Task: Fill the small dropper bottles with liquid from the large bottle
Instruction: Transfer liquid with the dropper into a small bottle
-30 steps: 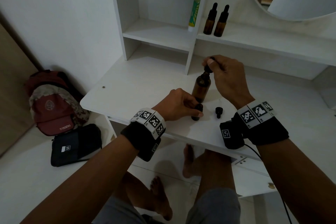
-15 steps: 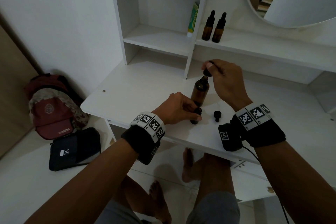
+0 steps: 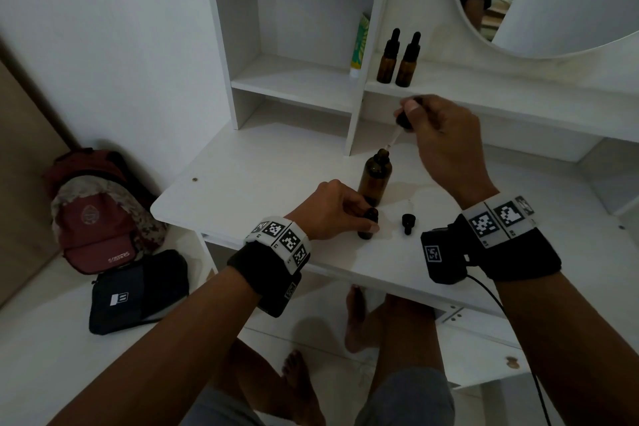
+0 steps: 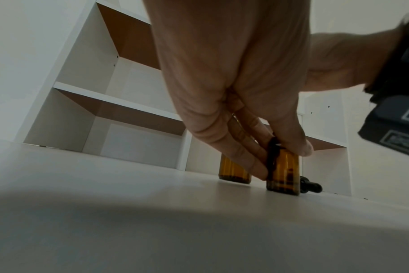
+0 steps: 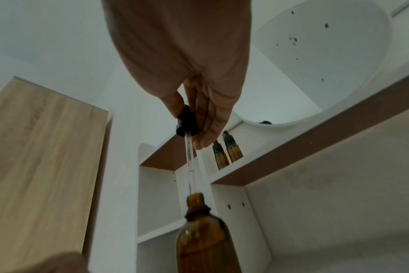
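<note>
while the left hand (image 3: 332,211) steadies a small dropper bottle (image 4: 283,173) on the worktop (image 3: 242,190), the right hand's (image 3: 446,145) grip has lifted the pinched dropper (image 5: 187,133) out of the large bottle (image 3: 375,178), ready for transfer.

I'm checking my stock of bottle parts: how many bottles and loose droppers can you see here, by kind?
Large amber bottle: 1
Small amber bottles: 3, one held by the left hand on the desk, two capped on the shelf
Droppers out of their bottles: 2, one in the right hand, one lying on the desk
Total: 6
</note>
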